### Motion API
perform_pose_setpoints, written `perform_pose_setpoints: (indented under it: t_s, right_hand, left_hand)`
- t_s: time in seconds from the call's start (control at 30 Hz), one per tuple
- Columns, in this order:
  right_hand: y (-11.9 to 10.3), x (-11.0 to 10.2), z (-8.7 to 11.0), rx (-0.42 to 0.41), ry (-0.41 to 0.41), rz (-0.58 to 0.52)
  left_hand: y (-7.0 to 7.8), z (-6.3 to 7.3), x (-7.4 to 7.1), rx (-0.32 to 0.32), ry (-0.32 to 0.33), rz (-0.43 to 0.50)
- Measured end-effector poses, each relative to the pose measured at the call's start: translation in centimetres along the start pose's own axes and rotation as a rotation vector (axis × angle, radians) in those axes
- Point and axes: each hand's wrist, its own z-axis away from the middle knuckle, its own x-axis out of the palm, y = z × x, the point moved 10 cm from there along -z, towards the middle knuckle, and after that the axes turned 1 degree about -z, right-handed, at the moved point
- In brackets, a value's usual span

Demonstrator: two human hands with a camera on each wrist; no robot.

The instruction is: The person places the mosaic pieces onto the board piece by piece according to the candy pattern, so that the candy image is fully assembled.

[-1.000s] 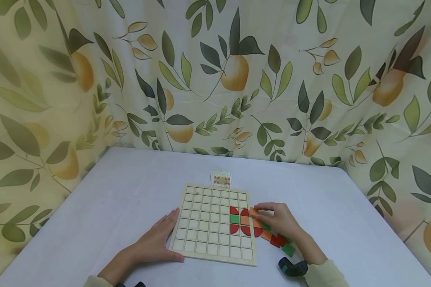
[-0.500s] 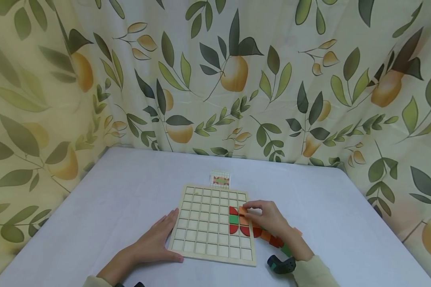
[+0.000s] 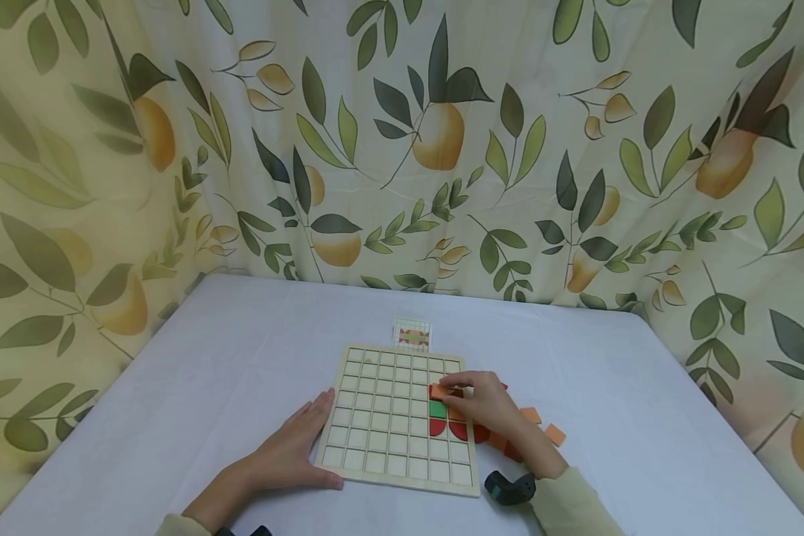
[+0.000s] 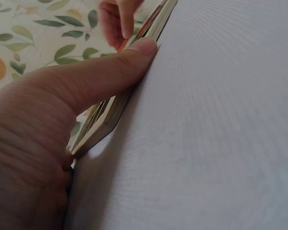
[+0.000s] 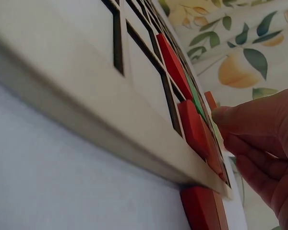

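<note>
In the head view my right hand [image 3: 485, 406] pinches an orange square tile [image 3: 438, 391] between thumb and fingertips, over the right part of a wooden grid board [image 3: 388, 423]. The right wrist view has this orange tile [image 5: 210, 99] tilted and raised from the board. Just below it in the grid lie a green tile [image 3: 438, 409] and two red rounded pieces [image 3: 437, 426]. Other pieces there are partly hidden by my right hand. My left hand [image 3: 288, 452] rests against the board's left edge and near corner, fingers straight, its thumb [image 4: 110, 72] along the front edge.
Loose orange tiles [image 3: 555, 435] and red pieces [image 3: 481, 433] lie right of the board, partly under my right forearm. A small pattern card [image 3: 412, 335] sits behind the board on the white table [image 3: 275, 327]. A leaf-patterned curtain [image 3: 402, 208] hangs behind.
My right hand has carried the orange tile leftward, from the board's right edge to over the grid. Loose tiles at the right have come into view. The left hand has stayed put.
</note>
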Motion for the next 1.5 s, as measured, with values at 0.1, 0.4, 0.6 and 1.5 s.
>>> perform_pose_setpoints:
  t_s: [0.1,0.4,0.6,1.5]
  right_hand:
    - [-0.3,0.5,-0.4,-0.002,-0.020,0.001]
    - [-1.5,1.1,-1.1,-0.044,-0.041,0.022]
    - [-1.6,1.3,-1.5,-0.055,-0.046,-0.008]
    - [-0.7,2.1,-2.0,0.061,-0.018,-0.100]
  left_hand:
    - [0.1,0.0,0.0,0.004,0.005,0.003]
    - [-0.1,-0.1,0.1,-0.013,-0.002,0.002]
    - [-0.1,-0.1,0.0,-0.010,0.000,0.011]
    - [0.0,0.0,-0.1,-0.001,0.002,0.003]
